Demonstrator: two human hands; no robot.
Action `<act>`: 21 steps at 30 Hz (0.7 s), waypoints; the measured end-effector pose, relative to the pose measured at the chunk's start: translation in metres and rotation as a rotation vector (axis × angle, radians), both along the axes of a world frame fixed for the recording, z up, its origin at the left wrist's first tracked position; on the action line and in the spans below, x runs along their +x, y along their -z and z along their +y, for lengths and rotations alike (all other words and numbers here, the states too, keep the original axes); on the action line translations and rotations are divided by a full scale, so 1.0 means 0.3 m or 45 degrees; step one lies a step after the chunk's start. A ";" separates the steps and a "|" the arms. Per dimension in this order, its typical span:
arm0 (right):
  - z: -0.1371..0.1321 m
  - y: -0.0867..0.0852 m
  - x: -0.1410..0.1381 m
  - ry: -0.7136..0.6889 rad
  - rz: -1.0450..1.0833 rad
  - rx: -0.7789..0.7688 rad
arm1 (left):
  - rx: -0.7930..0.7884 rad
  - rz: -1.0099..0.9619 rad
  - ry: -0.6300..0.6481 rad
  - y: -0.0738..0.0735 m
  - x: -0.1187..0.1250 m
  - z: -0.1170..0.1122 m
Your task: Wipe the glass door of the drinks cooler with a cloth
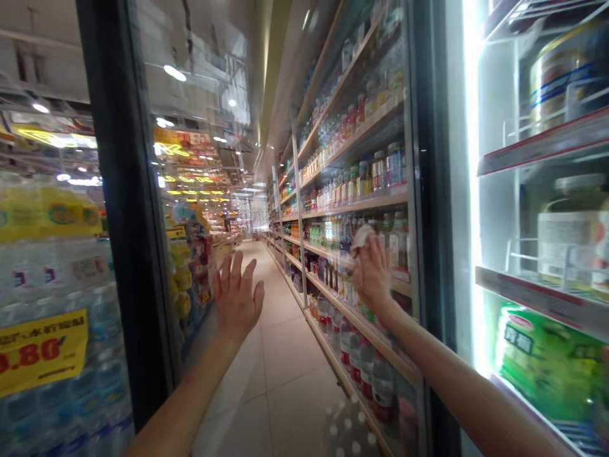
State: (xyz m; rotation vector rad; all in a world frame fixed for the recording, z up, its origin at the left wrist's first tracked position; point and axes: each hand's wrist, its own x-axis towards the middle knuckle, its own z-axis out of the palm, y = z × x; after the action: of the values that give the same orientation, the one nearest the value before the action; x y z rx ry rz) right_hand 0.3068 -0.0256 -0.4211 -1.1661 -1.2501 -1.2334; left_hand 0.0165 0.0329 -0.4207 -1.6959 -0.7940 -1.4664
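A glass cooler door in a black frame fills the middle of the view, with a shop aisle showing through it. My left hand lies flat against the glass, fingers spread and holding nothing. My right hand is higher and to the right. It is closed on a crumpled white cloth, which it presses against the glass. Both forearms reach up from the bottom edge.
To the right, the lit cooler shelves hold cans, jars and green packs. On the left stand stacked water bottles with a yellow price tag. Long drink shelves and a tiled aisle floor show through the glass.
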 end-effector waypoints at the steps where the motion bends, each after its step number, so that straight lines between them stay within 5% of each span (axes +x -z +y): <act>1: -0.001 0.012 -0.035 -0.037 -0.179 -0.081 | 0.004 0.000 -0.002 -0.001 -0.002 -0.002; 4: -0.008 0.019 -0.040 -0.067 -0.431 -0.178 | 0.003 0.013 -0.016 -0.013 -0.008 -0.009; 9: -0.002 -0.098 0.168 0.073 0.144 0.082 | 0.021 0.066 -0.014 -0.068 -0.002 -0.014; 12: 0.011 -0.153 0.180 0.060 0.286 0.186 | -0.016 0.036 0.011 -0.105 0.017 -0.015; 18: -0.001 -0.092 0.029 -0.080 -0.433 -0.157 | -0.084 0.027 -0.010 -0.115 0.031 -0.012; 21: -0.014 -0.119 0.098 -0.072 -0.335 -0.091 | -0.090 0.042 -0.038 -0.109 0.029 -0.012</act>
State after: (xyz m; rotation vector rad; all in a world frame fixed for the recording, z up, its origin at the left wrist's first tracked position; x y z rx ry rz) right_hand 0.3362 -0.0299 -0.3853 -1.0352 -1.5222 -1.3406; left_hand 0.0252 0.0294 -0.3881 -1.7490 -0.8583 -1.4016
